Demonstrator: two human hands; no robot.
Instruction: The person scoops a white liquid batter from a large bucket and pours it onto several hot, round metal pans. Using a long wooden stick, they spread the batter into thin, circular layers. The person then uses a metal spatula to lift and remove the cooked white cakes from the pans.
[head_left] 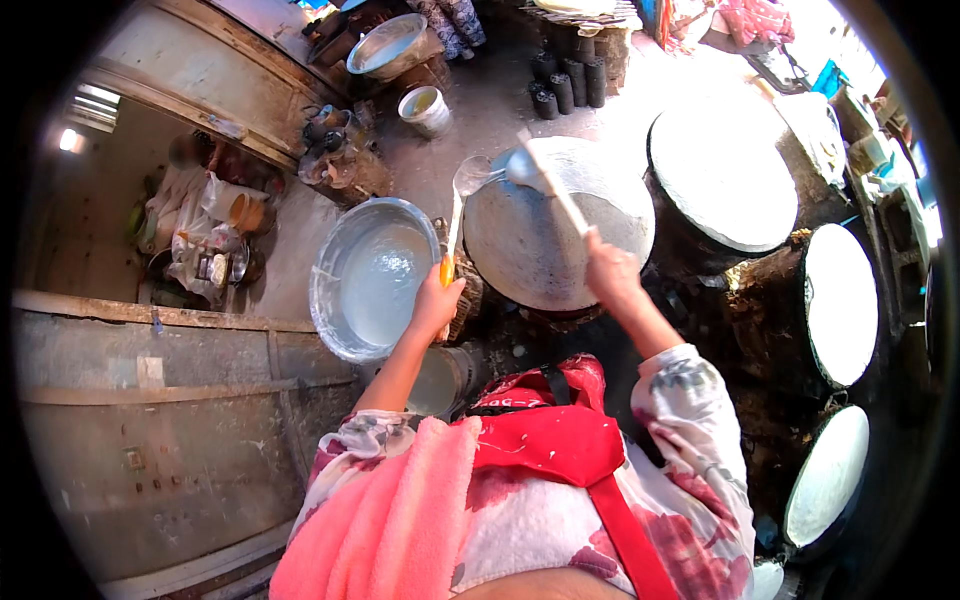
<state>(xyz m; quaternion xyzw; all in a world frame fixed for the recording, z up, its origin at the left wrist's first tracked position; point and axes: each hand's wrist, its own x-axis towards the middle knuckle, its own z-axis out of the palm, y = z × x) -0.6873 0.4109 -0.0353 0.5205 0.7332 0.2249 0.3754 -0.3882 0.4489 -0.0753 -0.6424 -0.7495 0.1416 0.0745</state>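
Note:
My left hand [437, 297] is closed round the yellow-ended handle of a ladle [473, 176], whose bowl is over the far left edge of a round griddle [545, 265]. My right hand [612, 270] grips a light wooden stick [556, 187] slanting up and left across that griddle. A pale bluish shape between ladle and stick is blurred; I cannot tell what it is. A whitish layer covers part of the griddle's far side. Left of the griddle, near my left hand, stands a large metal basin [372, 285] of white liquid.
Several more round, pale-topped stoves curve along the right, including a large one [722, 178] and a nearer one [840, 305]. Dark cylinders [572, 85] stand beyond the griddle. A white bucket [425, 112] sits at the far left. A metal-faced low wall [180, 430] runs on my left.

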